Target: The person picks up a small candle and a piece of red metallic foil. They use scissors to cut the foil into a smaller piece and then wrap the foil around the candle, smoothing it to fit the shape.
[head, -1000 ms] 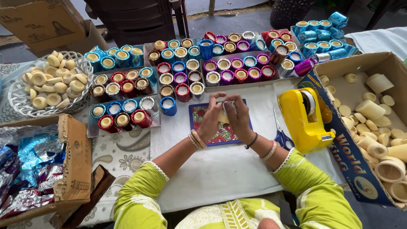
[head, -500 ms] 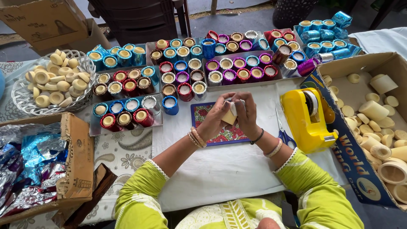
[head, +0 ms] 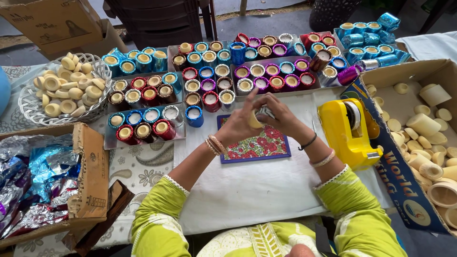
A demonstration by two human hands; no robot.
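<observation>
I see my left hand point(head: 238, 127) and right hand point(head: 281, 119) pinched together on a small cup point(head: 256, 119) over the floral mat point(head: 257, 145). Yellow tape dispenser point(head: 345, 135) at 3 o'clock; trays of foil-wrapped cups point(head: 143, 114) at 10 o'clock on the desk point(head: 257, 190).

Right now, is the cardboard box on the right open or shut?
Open: the cardboard box has its flaps spread, and cream wax cups lie loose inside.

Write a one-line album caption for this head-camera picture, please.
Left hand and right hand wrap silver foil around a small candle cup over a floral mat, beside a yellow tape dispenser.
</observation>
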